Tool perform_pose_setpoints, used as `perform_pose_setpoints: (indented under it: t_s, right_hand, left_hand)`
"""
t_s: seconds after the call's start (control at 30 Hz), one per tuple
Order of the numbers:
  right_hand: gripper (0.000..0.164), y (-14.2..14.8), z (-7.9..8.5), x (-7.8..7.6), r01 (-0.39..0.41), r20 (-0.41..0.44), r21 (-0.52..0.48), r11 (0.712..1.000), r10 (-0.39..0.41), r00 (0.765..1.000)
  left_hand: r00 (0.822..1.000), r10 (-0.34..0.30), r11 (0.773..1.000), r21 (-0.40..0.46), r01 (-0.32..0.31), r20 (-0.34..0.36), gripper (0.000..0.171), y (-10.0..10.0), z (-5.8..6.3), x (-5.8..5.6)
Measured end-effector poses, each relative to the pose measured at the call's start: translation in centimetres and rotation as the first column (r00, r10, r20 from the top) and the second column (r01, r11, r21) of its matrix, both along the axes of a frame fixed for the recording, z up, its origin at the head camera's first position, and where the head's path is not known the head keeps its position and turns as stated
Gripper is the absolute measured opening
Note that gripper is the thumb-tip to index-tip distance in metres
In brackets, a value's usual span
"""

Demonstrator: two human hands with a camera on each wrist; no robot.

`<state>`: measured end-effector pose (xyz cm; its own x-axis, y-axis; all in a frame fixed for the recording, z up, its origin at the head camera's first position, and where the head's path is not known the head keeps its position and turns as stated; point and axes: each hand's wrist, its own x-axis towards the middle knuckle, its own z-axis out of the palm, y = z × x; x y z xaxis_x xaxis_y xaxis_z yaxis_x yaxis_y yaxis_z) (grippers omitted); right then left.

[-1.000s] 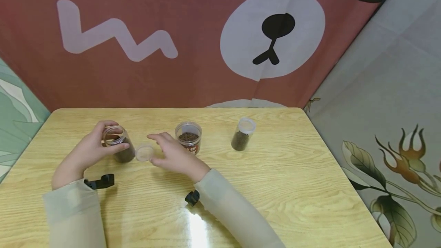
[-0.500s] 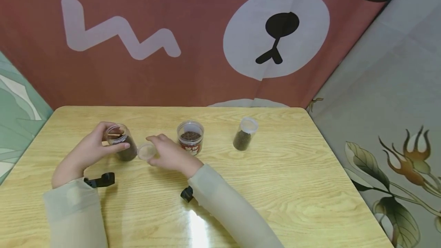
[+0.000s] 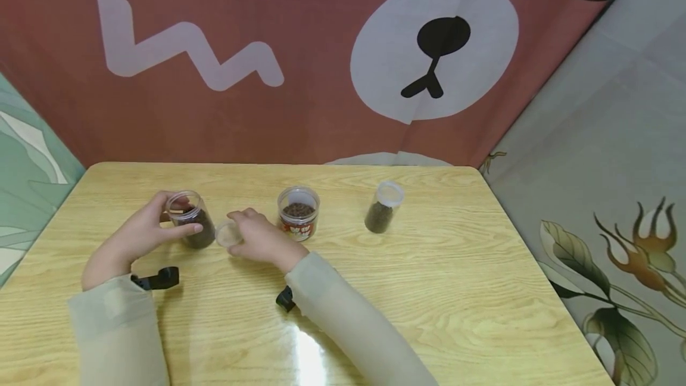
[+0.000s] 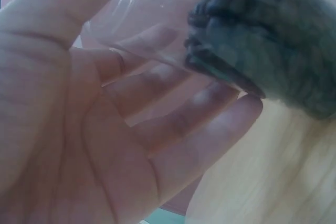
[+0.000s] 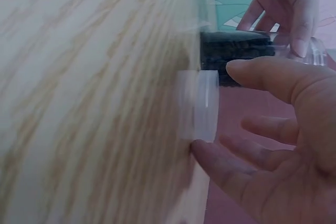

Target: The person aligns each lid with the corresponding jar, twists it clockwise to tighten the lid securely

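My left hand [image 3: 140,231] grips the uncapped jar [image 3: 201,239] — likely stiff, slick plastic; hold the upper wall. My right hand [image 3: 262,238], fingers loosely spread, straddles the lid [image 3: 227,234] at the jar's 4 o'clock — probably light; pinch its rim.

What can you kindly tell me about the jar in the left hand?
The jar is a clear cylinder, perhaps plastic, open at the top, with dark pieces filling its lower part and see-through walls above. It stands upright on the table, toward its left side, with the left hand curled round its upper part. No label shows.
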<state>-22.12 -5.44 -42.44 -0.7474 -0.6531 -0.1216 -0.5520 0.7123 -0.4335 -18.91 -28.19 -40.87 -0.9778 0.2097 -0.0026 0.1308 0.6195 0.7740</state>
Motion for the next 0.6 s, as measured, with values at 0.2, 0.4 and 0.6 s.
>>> perform_pose_setpoints:
  t_s: [0.2, 0.4, 0.6]
  right_hand:
    - [0.071, -0.2, -0.5, -0.2, 0.031, -0.024, 0.018, 0.999, -0.031, 0.999]
    - [0.071, -0.8, -1.1, -0.6, 0.039, -0.055, 0.041, 0.998, -0.037, 0.998]
    - [0.069, -1.3, -1.4, -0.8, 0.047, -0.072, 0.056, 0.997, -0.043, 0.997]
  left_hand:
    - [0.999, -0.003, 1.000, 0.025, 0.002, 0.037, 0.070, -0.2, -0.2, 0.0]
    - [0.998, -0.012, 0.999, 0.043, 0.009, 0.069, 0.069, -0.5, -0.4, 0.0]
    - [0.996, -0.014, 0.999, 0.044, 0.010, 0.086, 0.070, -0.7, -0.7, -0.2]
